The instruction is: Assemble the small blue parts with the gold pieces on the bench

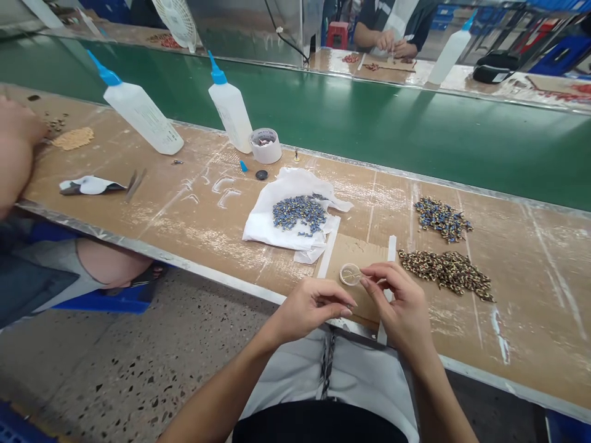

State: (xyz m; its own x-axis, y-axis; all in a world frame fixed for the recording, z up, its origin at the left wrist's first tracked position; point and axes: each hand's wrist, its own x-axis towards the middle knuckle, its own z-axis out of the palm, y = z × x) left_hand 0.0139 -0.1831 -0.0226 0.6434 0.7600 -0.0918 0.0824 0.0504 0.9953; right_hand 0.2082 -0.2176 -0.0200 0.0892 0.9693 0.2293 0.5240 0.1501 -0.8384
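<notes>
My right hand [401,301] pinches a thin pin-like stick [354,276] whose end lies over a small round dish [342,282]. Just left of it, my left hand [314,307] has its thumb and fingertips drawn close in a pinch; anything between them is too small to make out. Both hands hover above a cardboard pad [357,246] at the table's front edge. Left of the pad, small blue pieces [300,212] lie heaped on white paper [261,224]. To the right are a pile of blue-and-gold pieces [443,218] and a larger pile of dark-and-gold pieces [446,271].
Two white bottles with blue nozzles [143,117] [231,114] and a tape roll [272,151] stand toward the green belt [323,117]. Tweezers [135,184] lie at left. A co-worker's arm [16,147] rests at far left; another person's hands [392,46] work across the belt.
</notes>
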